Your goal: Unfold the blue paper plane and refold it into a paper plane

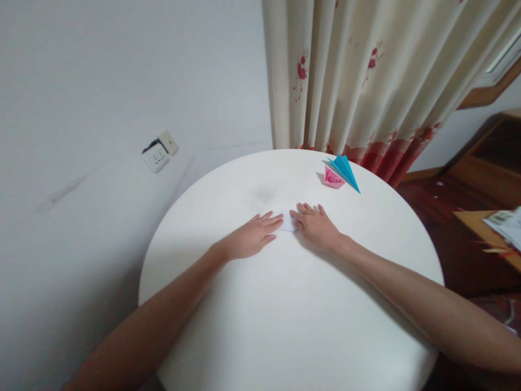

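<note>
Both hands were laid flat near the middle of a round white table [293,326], palms down and fingers stretched out straight, nothing gripped in either. A small white paper [287,221] was pinned between them: the left hand [252,238] was pressed on its left edge with the fingertips pointing right and slightly away, and the right hand [316,225] was pressed on its right edge, fingers angled to the left. Only a narrow strip of the paper was left showing between the fingertips, so its full outline and long axis could not be told. Neither hand was clearly nearer; the paper was touched by both at once, straight ahead of the body.

The paper was seen as thin, matte and flat, almost the same white as the smooth tabletop. Farther back and to the right, well apart from the hands, two folded pieces were set touching each other: a pink fold [332,178], squat and pocketed, and a blue fold [345,170], long, creased and sharply pointed. Behind the table a cream curtain [366,81] with red flowers was hung in soft pleats, and a wall socket [159,152] was fixed on the plain wall.
</note>
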